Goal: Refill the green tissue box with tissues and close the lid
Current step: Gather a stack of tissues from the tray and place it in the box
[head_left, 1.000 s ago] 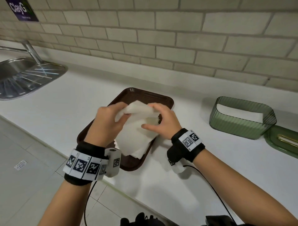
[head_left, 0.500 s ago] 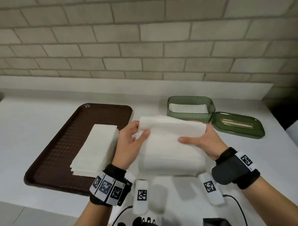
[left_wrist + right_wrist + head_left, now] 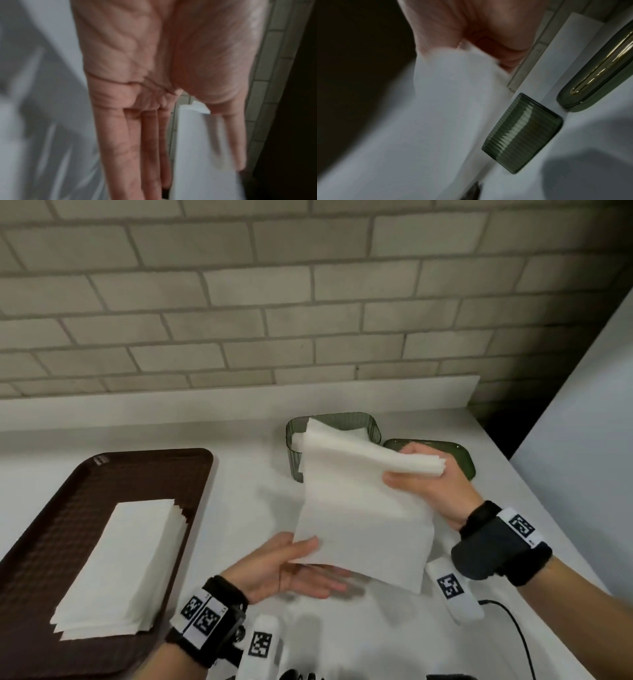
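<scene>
A brown tray sits on the white counter below a brick wall.

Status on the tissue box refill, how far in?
Done: green tissue box is open, some tissues already inside, its lid lying beside it on the counter. In hand: right hand pinches a bundle of tissues in front of the box; left hand steadies the lower edge with flat fingers. Left: drop the bundle in, maybe add the stack on the brown tray, close the lid.

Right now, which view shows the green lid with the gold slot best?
The right wrist view: the green lid lies unobstructed, its gold slot plain. In the head view the right hand covers most of it. The left wrist view misses it.
</scene>
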A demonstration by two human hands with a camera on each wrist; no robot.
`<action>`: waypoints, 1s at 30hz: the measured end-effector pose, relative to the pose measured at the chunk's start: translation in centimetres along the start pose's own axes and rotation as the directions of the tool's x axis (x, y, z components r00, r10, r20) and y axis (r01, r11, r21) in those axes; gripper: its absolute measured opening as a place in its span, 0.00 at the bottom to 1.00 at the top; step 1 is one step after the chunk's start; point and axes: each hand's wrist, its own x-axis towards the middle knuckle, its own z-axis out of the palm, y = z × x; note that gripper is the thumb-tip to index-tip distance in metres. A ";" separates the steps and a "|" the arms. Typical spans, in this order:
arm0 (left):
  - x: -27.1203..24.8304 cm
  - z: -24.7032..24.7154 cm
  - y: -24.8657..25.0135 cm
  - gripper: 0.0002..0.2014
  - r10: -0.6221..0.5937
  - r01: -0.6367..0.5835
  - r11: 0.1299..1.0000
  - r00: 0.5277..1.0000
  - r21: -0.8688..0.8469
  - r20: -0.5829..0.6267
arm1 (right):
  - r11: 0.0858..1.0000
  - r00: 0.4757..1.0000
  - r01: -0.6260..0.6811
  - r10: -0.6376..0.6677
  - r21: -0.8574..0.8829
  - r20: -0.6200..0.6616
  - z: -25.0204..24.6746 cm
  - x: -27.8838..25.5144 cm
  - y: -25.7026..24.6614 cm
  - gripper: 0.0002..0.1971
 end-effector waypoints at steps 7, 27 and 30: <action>1.9 1.2 0.0 0.18 0.124 -0.112 0.916 0.992 -0.385 0.006 | 0.999 0.964 -0.036 0.044 -0.033 0.264 0.7 -1.1 2.6 0.11; 2.4 -3.1 -1.1 0.37 0.232 -0.266 0.926 0.961 -0.269 -0.151 | 0.848 0.827 -0.514 0.448 0.131 0.340 1.6 -1.4 3.6 0.17; 2.7 -3.2 -0.3 0.31 0.261 -0.262 0.965 0.946 0.019 -0.193 | 0.803 0.797 -0.580 0.523 0.137 0.303 1.3 -1.3 3.6 0.24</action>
